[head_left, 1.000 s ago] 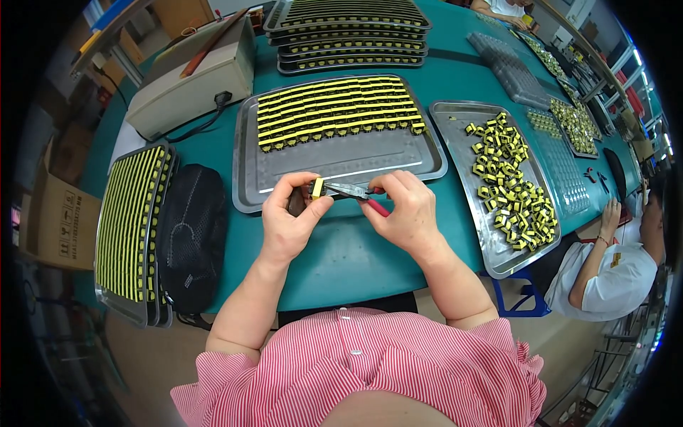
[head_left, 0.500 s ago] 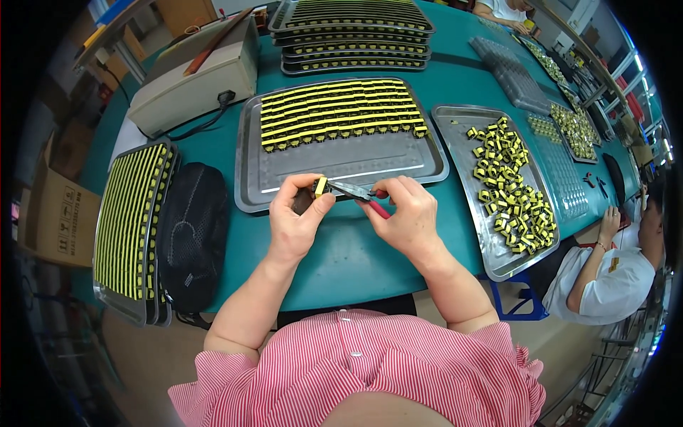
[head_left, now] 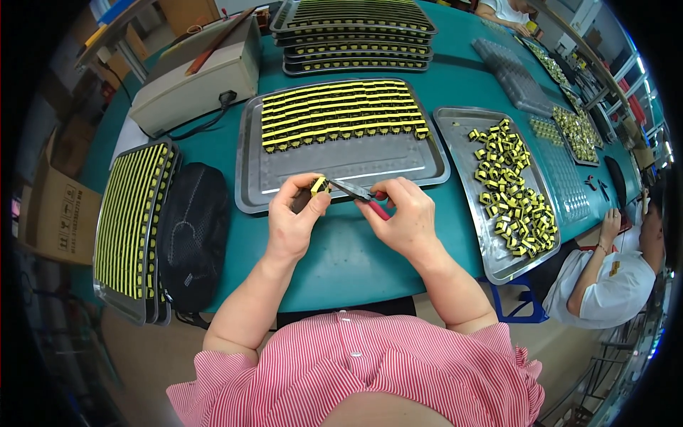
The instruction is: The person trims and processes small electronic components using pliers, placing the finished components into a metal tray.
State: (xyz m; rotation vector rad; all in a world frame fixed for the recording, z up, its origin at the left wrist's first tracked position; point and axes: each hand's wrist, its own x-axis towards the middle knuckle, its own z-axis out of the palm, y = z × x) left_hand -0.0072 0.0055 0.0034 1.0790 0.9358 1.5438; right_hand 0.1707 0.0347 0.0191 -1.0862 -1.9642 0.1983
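Note:
Between the thumb and fingers of my left hand (head_left: pixel 291 215) is a small transformer (head_left: pixel 319 187), black with a yellow tape band. My right hand (head_left: pixel 404 216) is closed round the pink-red handles of a pair of pliers (head_left: pixel 353 190), whose jaw tips are at the transformer's right side. Whether the tips touch it is too small to tell. Both hands are over the near edge of a metal tray (head_left: pixel 341 169) that carries tight rows of like transformers (head_left: pixel 340 114) in its far half. To the right, a second metal tray (head_left: pixel 496 267) holds a loose heap of transformers (head_left: pixel 514 192).
Filled trays are stacked at the back (head_left: pixel 356 43) and on the left (head_left: pixel 131 220), beside a black case (head_left: pixel 192 238). A beige machine (head_left: pixel 196 85) with a black plug stands back left. Clear plastic trays (head_left: pixel 509 71) lie right; a co-worker (head_left: pixel 605 277) sits at the far right.
The transformer has turned slightly in my left fingers, and the pliers' tips have shifted a little up its side. Trays and heaps look unchanged.

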